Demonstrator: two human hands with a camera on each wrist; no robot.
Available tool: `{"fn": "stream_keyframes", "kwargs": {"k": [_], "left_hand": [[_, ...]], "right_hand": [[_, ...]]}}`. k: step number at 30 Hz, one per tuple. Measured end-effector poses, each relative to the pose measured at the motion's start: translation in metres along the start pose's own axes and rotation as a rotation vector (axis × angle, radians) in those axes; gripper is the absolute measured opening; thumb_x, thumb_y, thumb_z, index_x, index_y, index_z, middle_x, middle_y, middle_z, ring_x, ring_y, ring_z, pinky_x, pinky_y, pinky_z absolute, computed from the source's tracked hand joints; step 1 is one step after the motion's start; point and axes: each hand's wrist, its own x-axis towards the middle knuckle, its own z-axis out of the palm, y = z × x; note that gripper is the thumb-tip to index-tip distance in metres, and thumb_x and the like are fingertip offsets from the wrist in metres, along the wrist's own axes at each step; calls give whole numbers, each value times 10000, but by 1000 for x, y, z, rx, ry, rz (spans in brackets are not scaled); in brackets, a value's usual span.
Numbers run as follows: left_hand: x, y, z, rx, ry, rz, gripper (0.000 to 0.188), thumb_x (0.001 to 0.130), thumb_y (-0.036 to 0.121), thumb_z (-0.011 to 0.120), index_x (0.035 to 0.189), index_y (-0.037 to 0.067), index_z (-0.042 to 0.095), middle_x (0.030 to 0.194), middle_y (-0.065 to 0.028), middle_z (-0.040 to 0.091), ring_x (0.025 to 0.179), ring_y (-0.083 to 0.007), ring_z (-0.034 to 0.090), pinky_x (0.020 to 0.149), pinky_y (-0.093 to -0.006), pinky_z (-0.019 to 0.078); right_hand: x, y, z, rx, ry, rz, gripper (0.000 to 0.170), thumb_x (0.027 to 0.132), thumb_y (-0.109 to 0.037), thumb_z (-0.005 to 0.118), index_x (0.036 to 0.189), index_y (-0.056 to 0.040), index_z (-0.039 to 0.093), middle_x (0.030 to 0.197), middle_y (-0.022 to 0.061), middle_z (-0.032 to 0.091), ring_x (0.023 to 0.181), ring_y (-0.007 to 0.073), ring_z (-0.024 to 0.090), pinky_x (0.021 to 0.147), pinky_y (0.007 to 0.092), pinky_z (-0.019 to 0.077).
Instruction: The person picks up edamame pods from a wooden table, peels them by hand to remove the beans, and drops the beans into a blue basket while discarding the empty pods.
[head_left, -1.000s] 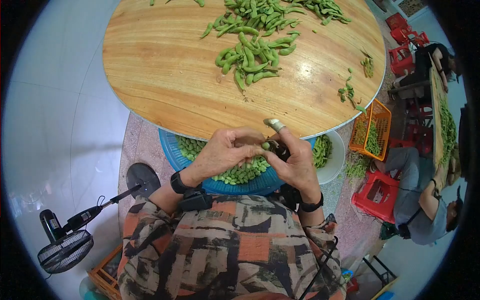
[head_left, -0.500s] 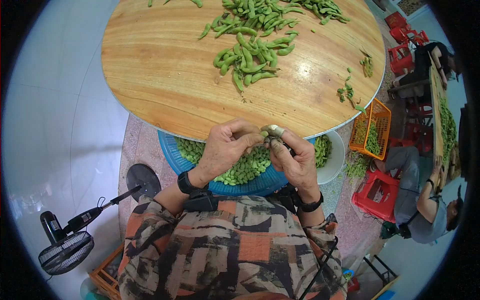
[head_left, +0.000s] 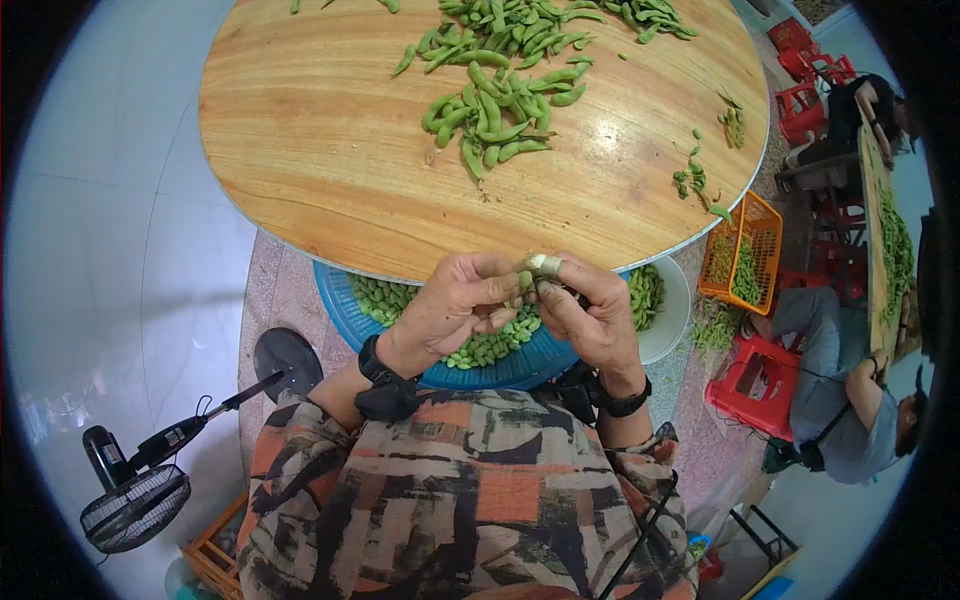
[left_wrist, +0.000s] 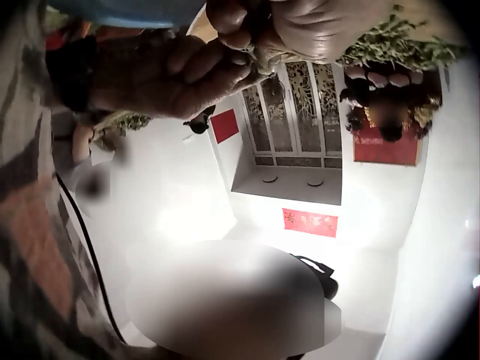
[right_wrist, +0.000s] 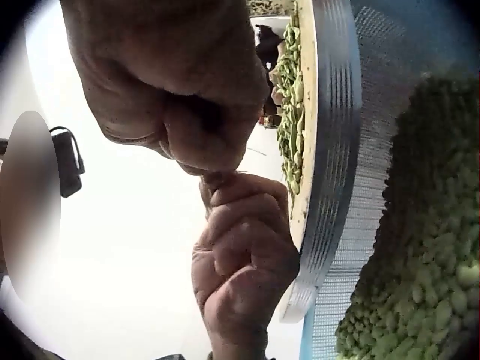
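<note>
In the head view my left hand and right hand meet just past the near table edge, above a blue basin of shelled green beans. A small green soybean pod is pinched between the left thumb and fingers. The right thumb and forefinger grip its other end; a pale wrap covers the forefinger's tip. Something dark shows in the right palm, its kind unclear. In the right wrist view the fingertips of both hands meet, and they hide most of the pod.
Soybean pods lie heaped on the round wooden table. A white bucket with pods stands right of the basin. Beyond are an orange crate and a red stool, with a seated person. A fan stands left.
The hands have stayed close together over the basin. The right forefinger, raised a second ago, has come down against the pod, and the left fingers have shifted their pinch.
</note>
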Motion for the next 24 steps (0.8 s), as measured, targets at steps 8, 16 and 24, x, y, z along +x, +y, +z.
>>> {"fn": "stream_keyframes", "kwargs": {"k": [8, 16, 24], "left_hand": [[-11, 0, 4, -5, 36, -36, 157, 954, 147, 655, 970, -9, 670, 723, -18, 590, 534, -86, 512, 442, -189, 339], [-34, 17, -10, 1057, 54, 250, 136, 884, 104, 697, 830, -1, 629, 715, -62, 599, 597, -183, 574, 507, -275, 412], [-49, 0, -36, 1715, -197, 467, 133, 819, 38, 664, 781, -2, 543, 769, -130, 513, 635, -329, 593, 556, -423, 492]], "right_hand": [[3, 0, 2, -492, -37, -347, 259, 834, 88, 603, 1085, 40, 644, 856, 129, 604, 701, 242, 626, 591, 299, 477], [1, 5, 1, -634, 101, -378, 272, 836, 87, 598, 1100, 36, 640, 811, 130, 596, 685, 242, 622, 602, 316, 489], [-5, -1, -8, -574, 280, -306, 262, 868, 61, 578, 1109, 17, 674, 769, 92, 620, 655, 154, 618, 598, 266, 473]]}}
